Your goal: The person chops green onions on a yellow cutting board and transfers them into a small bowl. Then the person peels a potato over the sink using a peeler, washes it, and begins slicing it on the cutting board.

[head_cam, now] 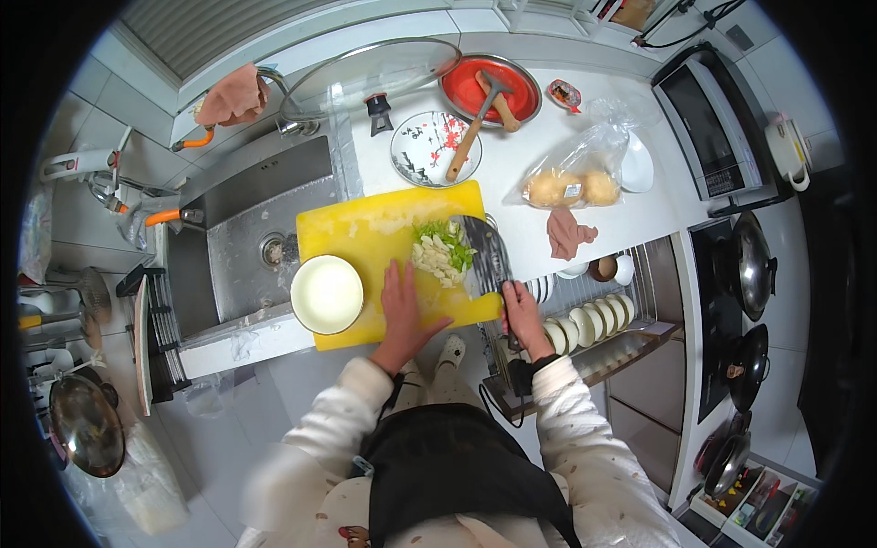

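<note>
My right hand (522,315) grips the handle of a broad kitchen knife (488,250), its dark blade lying flat along the right side of a pile of chopped green vegetable (436,233) and sliced pale pieces, perhaps garlic (433,259). This pile rests on a yellow cutting board (356,226). Left of the pile's lower end, my left hand (401,301) is over the board, holding nothing, thumb spread from the fingers. A cream-coloured bowl (327,294) stands on the board's lower left corner; no food shows inside it.
Left of the board is a steel sink (226,226). Behind it stand a patterned plate (418,171) with a wooden-handled spatula (466,147), and a red basin (458,79). Bagged potato-like items (555,188) lie right. An open dish drawer (658,329) juts out below the counter.
</note>
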`<state>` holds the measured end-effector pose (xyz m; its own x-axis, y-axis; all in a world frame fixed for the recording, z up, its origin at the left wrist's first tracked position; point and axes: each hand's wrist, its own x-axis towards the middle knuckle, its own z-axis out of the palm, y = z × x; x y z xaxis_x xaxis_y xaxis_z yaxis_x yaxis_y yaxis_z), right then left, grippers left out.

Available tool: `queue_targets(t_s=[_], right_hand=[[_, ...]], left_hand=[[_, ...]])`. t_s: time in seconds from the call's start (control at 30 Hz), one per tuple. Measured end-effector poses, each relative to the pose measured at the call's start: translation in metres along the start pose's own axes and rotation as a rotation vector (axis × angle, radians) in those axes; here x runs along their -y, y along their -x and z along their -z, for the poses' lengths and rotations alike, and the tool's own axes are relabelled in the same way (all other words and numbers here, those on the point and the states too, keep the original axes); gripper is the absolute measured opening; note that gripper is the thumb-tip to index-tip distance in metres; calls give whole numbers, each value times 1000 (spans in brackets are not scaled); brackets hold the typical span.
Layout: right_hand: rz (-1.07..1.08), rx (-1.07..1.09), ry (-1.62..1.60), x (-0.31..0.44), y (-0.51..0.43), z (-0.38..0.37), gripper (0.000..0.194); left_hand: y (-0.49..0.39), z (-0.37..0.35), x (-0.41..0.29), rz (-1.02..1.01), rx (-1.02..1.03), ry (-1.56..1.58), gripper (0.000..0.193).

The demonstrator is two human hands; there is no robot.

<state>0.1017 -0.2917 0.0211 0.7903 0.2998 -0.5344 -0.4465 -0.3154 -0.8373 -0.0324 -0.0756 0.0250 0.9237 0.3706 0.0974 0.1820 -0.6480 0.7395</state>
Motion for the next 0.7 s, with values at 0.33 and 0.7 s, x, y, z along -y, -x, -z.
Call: queue_targets(t_s=[0.33,0.7], right_hand=[[30,60,100,0,20,-29,28],[-146,237,-164,5,32,-38,21]], left_hand=[[-65,-84,-18,133,-309,-187,104],[-59,-73,-24,28,-374,-74,85]])
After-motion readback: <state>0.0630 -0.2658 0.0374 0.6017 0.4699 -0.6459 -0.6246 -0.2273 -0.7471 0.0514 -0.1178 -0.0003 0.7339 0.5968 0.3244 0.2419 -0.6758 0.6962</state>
